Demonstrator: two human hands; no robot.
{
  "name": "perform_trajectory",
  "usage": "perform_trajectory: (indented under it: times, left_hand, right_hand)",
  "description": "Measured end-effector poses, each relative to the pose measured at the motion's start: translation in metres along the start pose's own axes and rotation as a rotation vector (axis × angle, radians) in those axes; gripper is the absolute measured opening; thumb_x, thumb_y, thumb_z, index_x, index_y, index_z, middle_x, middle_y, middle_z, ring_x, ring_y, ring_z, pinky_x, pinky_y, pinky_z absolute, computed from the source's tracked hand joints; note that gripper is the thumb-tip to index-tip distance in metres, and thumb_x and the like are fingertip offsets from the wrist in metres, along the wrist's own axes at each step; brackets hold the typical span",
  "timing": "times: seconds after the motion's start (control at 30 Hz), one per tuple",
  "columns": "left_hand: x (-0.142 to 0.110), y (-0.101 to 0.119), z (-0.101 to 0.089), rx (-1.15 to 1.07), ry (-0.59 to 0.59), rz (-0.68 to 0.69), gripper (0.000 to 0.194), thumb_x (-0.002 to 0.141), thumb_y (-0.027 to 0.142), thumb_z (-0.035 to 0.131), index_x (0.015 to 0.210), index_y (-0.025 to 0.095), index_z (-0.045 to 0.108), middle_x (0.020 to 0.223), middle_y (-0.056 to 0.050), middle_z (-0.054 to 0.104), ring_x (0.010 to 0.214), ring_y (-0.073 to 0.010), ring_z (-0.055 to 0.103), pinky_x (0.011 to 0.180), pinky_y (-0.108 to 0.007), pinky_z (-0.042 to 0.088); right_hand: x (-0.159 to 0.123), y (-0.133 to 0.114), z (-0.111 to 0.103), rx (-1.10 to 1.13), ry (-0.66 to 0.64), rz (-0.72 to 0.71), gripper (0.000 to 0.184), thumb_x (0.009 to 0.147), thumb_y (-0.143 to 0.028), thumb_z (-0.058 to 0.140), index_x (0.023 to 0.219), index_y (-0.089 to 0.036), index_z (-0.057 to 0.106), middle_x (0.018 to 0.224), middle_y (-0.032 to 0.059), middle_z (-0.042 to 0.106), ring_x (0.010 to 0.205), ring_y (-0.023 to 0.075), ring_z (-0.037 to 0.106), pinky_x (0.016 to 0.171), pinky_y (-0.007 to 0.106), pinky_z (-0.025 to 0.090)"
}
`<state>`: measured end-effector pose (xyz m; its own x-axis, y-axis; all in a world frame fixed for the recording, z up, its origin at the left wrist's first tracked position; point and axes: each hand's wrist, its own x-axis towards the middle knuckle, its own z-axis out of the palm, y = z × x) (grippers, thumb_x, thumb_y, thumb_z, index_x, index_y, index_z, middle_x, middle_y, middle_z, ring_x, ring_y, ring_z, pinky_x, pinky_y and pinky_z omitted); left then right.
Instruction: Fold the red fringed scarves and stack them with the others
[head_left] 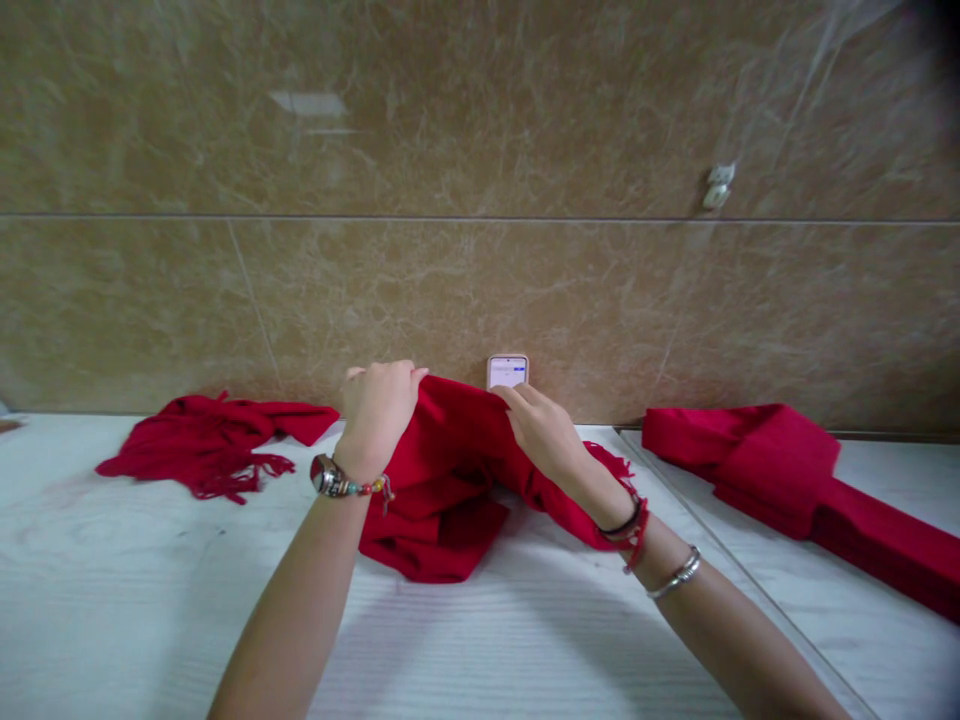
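Between my two hands a red fringed scarf point(457, 480) is held up by its upper edge, its lower folds hanging over the white surface. My left hand point(381, 408) is closed on the left end of that edge, knuckles upward. Farther right, my right hand point(546, 428) pinches the same edge, and part of the scarf runs behind that wrist to a fringe. Most of the fingertips are hidden behind the cloth and the hands.
A phone point(508, 370) with a lit screen stands against the brown tiled wall point(480, 290). More red fringed cloth point(214, 440) lies crumpled at left; folded red cloth point(780, 465) lies at right. A small white cat figure point(718, 187) is on the wall. The white table point(187, 580) has a seam at right.
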<state>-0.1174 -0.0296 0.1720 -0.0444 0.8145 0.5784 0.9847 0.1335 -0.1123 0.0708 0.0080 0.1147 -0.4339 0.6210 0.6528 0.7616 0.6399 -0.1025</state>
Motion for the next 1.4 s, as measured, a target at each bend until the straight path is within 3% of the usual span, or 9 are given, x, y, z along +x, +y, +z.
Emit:
perform_trajectory:
  times: [0.13,0.3,0.43,0.57,0.8,1.03,1.2,1.3,1.4]
  left_hand:
    - [0.003,0.007,0.008,-0.267,-0.066,0.284,0.023,0.086,0.029,0.049,0.102,0.016,0.061,0.098,-0.009,0.066,0.093,-0.0228,0.06,0.085,-0.034,0.04]
    - [0.002,0.027,0.023,-0.665,-0.079,0.486,0.048,0.078,0.016,0.058,0.124,0.018,0.045,0.122,-0.007,0.055,0.111,-0.0178,0.05,0.095,-0.027,0.037]
    - [-0.001,0.037,0.017,-0.756,-0.075,0.413,0.028,0.08,0.01,0.046,0.102,0.019,0.06,0.102,-0.002,0.066,0.094,-0.0154,0.059,0.084,-0.024,0.042]
    - [0.001,0.032,0.008,-0.751,-0.037,0.31,0.024,0.079,0.012,0.043,0.088,0.019,0.064,0.089,0.0,0.068,0.083,-0.0146,0.061,0.077,-0.022,0.043]
    - [0.007,0.017,0.006,-0.444,0.019,0.079,0.023,0.08,0.024,0.045,0.087,0.017,0.067,0.088,-0.006,0.069,0.078,-0.0176,0.061,0.069,-0.024,0.042]
    - [0.012,0.002,0.012,-0.337,-0.002,0.034,0.027,0.083,0.028,0.042,0.088,0.017,0.066,0.088,-0.008,0.069,0.077,-0.0182,0.061,0.068,-0.025,0.041]
    - [0.014,0.017,0.045,-0.21,-0.023,0.084,0.028,0.087,0.028,0.039,0.094,0.016,0.063,0.084,-0.011,0.068,0.079,-0.0217,0.062,0.073,-0.03,0.041]
    - [0.001,0.04,0.077,-0.237,-0.032,0.218,0.026,0.089,0.022,0.037,0.097,0.014,0.06,0.086,-0.013,0.067,0.085,-0.0228,0.061,0.084,-0.035,0.037]
    - [-0.024,0.056,0.105,-0.311,-0.107,0.387,0.026,0.087,0.014,0.037,0.102,0.015,0.058,0.095,-0.013,0.065,0.093,-0.0223,0.059,0.088,-0.035,0.036]
  right_hand:
    - [0.003,0.002,-0.003,0.258,0.105,0.068,0.024,0.083,-0.014,0.041,0.1,-0.018,0.058,0.094,0.006,0.065,0.087,0.0177,0.058,0.078,0.028,0.043]
    - [0.006,0.006,-0.009,0.457,0.206,0.095,0.018,0.082,-0.021,0.043,0.094,-0.019,0.057,0.086,0.0037,0.065,0.078,0.0165,0.06,0.072,0.027,0.044]
    - [0.006,0.009,-0.01,0.414,0.206,0.129,0.02,0.082,-0.02,0.043,0.099,-0.02,0.055,0.087,0.0036,0.062,0.081,0.017,0.059,0.074,0.028,0.044]
    - [0.003,0.003,-0.004,0.156,0.23,0.094,0.025,0.082,-0.014,0.042,0.102,-0.019,0.056,0.099,0.0076,0.057,0.088,0.0184,0.054,0.076,0.029,0.042]
    - [-0.008,-0.029,0.021,-0.164,-0.056,-0.131,0.03,0.09,-0.028,0.039,0.112,-0.012,0.053,0.094,0.0117,0.059,0.085,0.0212,0.053,0.073,0.031,0.041]
    - [-0.008,-0.03,0.028,-0.289,-0.178,-0.018,0.029,0.089,-0.012,0.031,0.111,-0.015,0.05,0.099,0.0121,0.057,0.088,0.0223,0.053,0.075,0.034,0.04]
    - [-0.026,-0.012,0.04,-0.287,-0.256,0.015,0.033,0.087,-0.018,0.042,0.119,-0.015,0.046,0.105,0.0128,0.057,0.097,0.0239,0.05,0.079,0.036,0.039]
    - [-0.052,-0.005,0.047,-0.259,-0.285,0.019,0.04,0.084,-0.03,0.05,0.12,-0.013,0.048,0.105,0.0135,0.058,0.102,0.0258,0.048,0.085,0.039,0.037]
    - [-0.071,-0.003,0.049,-0.211,-0.27,-0.02,0.027,0.085,-0.025,0.048,0.108,-0.015,0.057,0.11,0.0123,0.057,0.104,0.0236,0.047,0.088,0.038,0.035]
